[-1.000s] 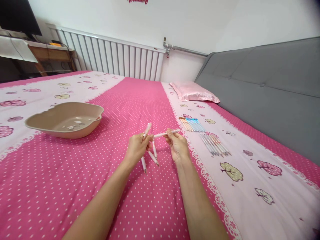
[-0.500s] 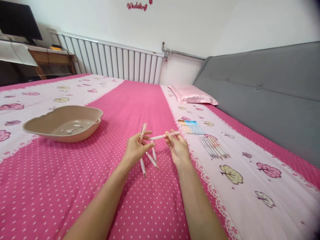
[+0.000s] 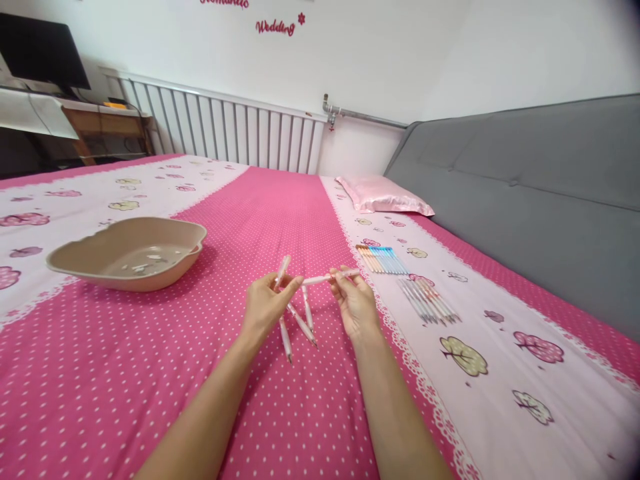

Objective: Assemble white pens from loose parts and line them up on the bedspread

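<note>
A pale pink pen (image 3: 317,280) stretches between my two hands, just above the bed. Thumb and fingers of my left hand (image 3: 263,301) pinch its left end. My right hand (image 3: 356,301) grips the pen near its other end, which pokes out to the right past the fingers. Another pink pen (image 3: 283,268) slants up by my left fingers; whether they grip it too is hidden. Below lie several more pink pens (image 3: 302,327), fanned out with their tips toward me, their upper ends partly covered by my left hand.
To the right, a row of orange and blue pens (image 3: 383,260) and a row of grey and whitish pens (image 3: 429,301) lie on the bedspread (image 3: 300,420). A beige basin (image 3: 125,283) with small white pieces stands left. Farther back are a pink pillow (image 3: 383,193) and grey headboard (image 3: 530,160).
My left thumb and fingers, spread apart around the pen's left end before, have closed on it. My right hand keeps its hold. The view has tilted up slightly.
</note>
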{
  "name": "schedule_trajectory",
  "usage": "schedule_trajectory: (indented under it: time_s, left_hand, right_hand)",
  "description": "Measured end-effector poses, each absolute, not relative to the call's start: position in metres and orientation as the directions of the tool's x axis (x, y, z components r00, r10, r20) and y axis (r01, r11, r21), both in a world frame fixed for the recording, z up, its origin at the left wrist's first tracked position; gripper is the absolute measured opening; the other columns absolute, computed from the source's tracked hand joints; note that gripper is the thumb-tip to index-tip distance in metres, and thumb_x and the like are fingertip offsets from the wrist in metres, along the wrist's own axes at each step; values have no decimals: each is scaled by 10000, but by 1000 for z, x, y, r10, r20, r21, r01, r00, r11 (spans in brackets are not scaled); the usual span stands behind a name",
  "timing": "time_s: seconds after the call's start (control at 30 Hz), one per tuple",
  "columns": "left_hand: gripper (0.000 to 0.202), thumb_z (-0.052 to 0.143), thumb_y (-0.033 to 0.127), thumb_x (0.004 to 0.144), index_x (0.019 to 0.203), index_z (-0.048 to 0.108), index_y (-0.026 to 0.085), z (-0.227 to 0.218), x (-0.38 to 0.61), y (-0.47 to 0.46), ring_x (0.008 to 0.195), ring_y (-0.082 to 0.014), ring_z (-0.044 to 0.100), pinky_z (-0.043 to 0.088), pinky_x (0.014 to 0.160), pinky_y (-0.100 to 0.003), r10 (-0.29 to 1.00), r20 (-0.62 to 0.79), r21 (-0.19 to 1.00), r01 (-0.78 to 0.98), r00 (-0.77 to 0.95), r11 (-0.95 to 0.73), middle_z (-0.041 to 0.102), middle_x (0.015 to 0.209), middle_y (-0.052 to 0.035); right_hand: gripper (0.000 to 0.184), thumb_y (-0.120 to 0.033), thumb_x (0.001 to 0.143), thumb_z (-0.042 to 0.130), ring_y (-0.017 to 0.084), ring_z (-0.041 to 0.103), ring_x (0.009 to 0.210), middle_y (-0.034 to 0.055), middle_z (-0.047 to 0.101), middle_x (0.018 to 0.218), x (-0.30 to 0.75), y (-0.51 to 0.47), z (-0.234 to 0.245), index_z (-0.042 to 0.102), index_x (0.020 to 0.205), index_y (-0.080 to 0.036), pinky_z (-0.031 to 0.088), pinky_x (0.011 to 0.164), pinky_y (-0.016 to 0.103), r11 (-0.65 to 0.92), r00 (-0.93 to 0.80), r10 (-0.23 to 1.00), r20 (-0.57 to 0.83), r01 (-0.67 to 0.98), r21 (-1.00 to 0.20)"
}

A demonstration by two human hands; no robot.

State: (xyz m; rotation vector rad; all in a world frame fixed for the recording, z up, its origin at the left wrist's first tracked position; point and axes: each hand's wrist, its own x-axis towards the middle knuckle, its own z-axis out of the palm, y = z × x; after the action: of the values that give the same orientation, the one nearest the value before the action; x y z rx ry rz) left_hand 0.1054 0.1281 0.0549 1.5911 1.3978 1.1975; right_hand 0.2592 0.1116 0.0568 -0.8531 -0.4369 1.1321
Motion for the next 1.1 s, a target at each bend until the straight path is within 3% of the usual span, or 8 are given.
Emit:
schedule_trajectory:
  time_s: [0.1,0.27,0.4,0.53,0.73,0.9,1.0,1.1]
  left_hand:
    - [440,716,402,611,977,655,167,56,106,127,507,-87,476,386,483,-216,961,272,917,292,45,-273,671,862,-57]
    - [269,643,399,692,795,687,155,56,110,126,537,-107,487,355,505,-207,947,312,886,336,81,-320,592,605,-6]
    - [397,533,498,757,634,637,134,54,110,127,418,-87,392,279,435,-206,964,252,880,394,87,-266,461,457,27]
    - [484,472,552,775,622,625,120,52,108,129,409,-101,428,316,429,-219,987,138,917,366,81,-158,506,466,-3]
    - [526,708,414,612,1063,626,156,55,110,128,561,-116,529,400,499,-226,971,214,923,304,105,-236,658,841,-57]
    - [283,637,383,686,820,692,140,55,112,127,542,-115,500,374,519,-224,957,266,883,370,114,-289,603,616,-14]
    - [349,554,457,740,674,660,132,54,111,128,431,-97,424,308,449,-218,971,207,876,419,120,-239,499,471,17]
    - [417,495,500,767,613,617,132,51,111,131,410,-106,446,325,436,-223,985,122,906,393,119,-160,522,469,-1]
  right_hand:
    - [213,-85,674,678,68,647,649,2,702,746,260,112,56,594,856,-159,492,550,122,164,398,909,-121,-610,-775]
    - [204,-80,682,669,71,648,654,6,701,760,260,112,56,596,856,-156,491,553,127,156,396,910,-125,-605,-781]
    - [208,-82,689,657,78,648,664,1,702,771,259,111,58,590,867,-167,487,548,135,155,397,910,-121,-594,-789]
    - [235,-73,695,648,80,650,671,-2,703,791,258,111,57,584,899,-171,489,538,139,142,378,918,-121,-598,-789]
    - [221,-75,723,633,69,648,663,-4,699,794,258,112,56,576,919,-160,487,528,130,148,400,907,-130,-593,-792]
    - [217,-66,717,635,68,646,646,-2,699,777,258,113,56,568,903,-155,484,517,127,143,391,911,-128,-594,-792]
    - [218,-64,711,635,73,650,659,-4,700,781,257,113,55,563,893,-162,487,518,129,151,398,909,-126,-594,-790]
    - [218,-56,718,625,70,650,670,-7,699,791,256,113,54,562,895,-165,482,512,123,153,394,911,-120,-595,-789]
